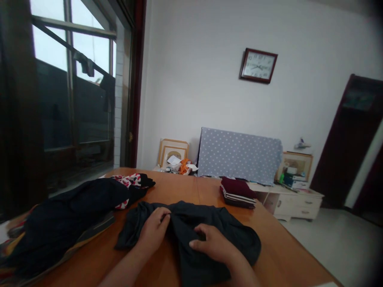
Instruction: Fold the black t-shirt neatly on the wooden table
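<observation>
A dark grey-green garment (pixel 206 217) lies crumpled across the near part of the wooden table (pixel 179 187); its exact kind is hard to make out. My left hand (pixel 155 227) pinches a fold of it near the middle. To the right, my right hand (pixel 211 241) rests over the cloth with thumb and fingers apart in a loose curve, and no fabric shows between them. Part of the garment hangs toward me between my forearms.
On the left is a heap of dark clothes (pixel 80 211) with a red-and-white patterned piece (pixel 128 181). A folded maroon stack (pixel 237 191) sits at the table's right edge. Beyond stand a dotted grey cover (pixel 239 155) and a white cabinet (pixel 296 205).
</observation>
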Tool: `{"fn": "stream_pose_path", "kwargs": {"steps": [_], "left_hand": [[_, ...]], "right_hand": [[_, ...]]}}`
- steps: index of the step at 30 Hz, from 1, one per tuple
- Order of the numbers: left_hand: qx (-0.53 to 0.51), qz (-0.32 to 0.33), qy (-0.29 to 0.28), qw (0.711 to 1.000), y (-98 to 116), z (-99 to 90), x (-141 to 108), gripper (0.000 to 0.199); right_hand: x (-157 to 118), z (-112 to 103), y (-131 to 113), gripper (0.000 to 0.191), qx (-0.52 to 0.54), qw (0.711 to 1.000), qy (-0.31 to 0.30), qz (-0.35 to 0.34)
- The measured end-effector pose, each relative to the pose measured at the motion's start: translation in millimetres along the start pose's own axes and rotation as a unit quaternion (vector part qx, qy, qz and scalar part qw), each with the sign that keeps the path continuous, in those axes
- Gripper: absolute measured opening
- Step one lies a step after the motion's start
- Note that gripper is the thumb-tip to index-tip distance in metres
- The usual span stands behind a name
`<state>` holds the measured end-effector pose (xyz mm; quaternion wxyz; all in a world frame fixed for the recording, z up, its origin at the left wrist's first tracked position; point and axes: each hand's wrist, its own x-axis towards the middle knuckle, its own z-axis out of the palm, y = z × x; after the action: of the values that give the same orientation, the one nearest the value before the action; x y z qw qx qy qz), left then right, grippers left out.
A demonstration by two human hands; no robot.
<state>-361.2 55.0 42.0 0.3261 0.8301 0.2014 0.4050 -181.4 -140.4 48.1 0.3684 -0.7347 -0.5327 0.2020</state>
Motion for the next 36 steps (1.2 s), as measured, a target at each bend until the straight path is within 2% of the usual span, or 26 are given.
{"fn": "stream_pose_path", "kwargs": {"steps": [3,6,8,11,13,15,18,20,22,25,29,32,36], "left_hand": [[-0.074,-0.073,0.101,0.989,-20,-12.7,9,0.025],[-0.047,-0.118,0.150,0.981,-30,-24.5,12,0.026],[0.026,-0.101,0.171,0.980,-25,-28.0,9,0.026],[0.096,-0.028,0.169,0.981,-3,-24.5,0,0.028],[0.097,0.016,0.104,0.990,16,-17.8,-8,0.027],[0.086,0.040,-0.005,0.995,32,-9.8,-17,0.032],[0.069,0.059,-0.155,0.984,43,1.2,-27,0.036],[0.064,0.073,-0.208,0.973,44,7.1,-31,0.037],[0.054,0.075,-0.226,0.970,42,12.4,-32,0.034],[-0.013,0.037,-0.220,0.975,36,19.3,-30,0.024],[-0.190,-0.031,-0.190,0.963,31,21.5,-24,0.028],[-0.319,-0.110,-0.148,0.930,32,13.5,-18,0.025],[-0.408,-0.189,-0.049,0.892,33,-2.0,-10,0.022]], "right_hand": [[3,5,5,0.021,-0.015,1.000,0.009,0.007],[11,12,11,0.007,0.011,0.999,0.030,0.021],[16,14,12,0.014,0.054,0.997,0.056,0.016],[17,12,5,0.030,0.139,0.984,0.108,0.012],[15,9,-3,0.038,0.209,0.969,0.130,0.018],[11,7,-10,0.043,0.285,0.949,0.136,0.018],[9,6,-19,0.043,0.375,0.915,0.147,0.015],[9,8,-23,0.042,0.408,0.900,0.150,0.021],[9,10,-26,0.042,0.431,0.892,0.131,0.026],[7,15,-31,0.044,0.462,0.882,0.088,0.025],[5,16,-34,0.052,0.480,0.874,0.067,0.013],[4,13,-34,0.055,0.419,0.905,0.075,0.001],[2,15,-30,0.062,0.314,0.949,0.008,0.003]]}}
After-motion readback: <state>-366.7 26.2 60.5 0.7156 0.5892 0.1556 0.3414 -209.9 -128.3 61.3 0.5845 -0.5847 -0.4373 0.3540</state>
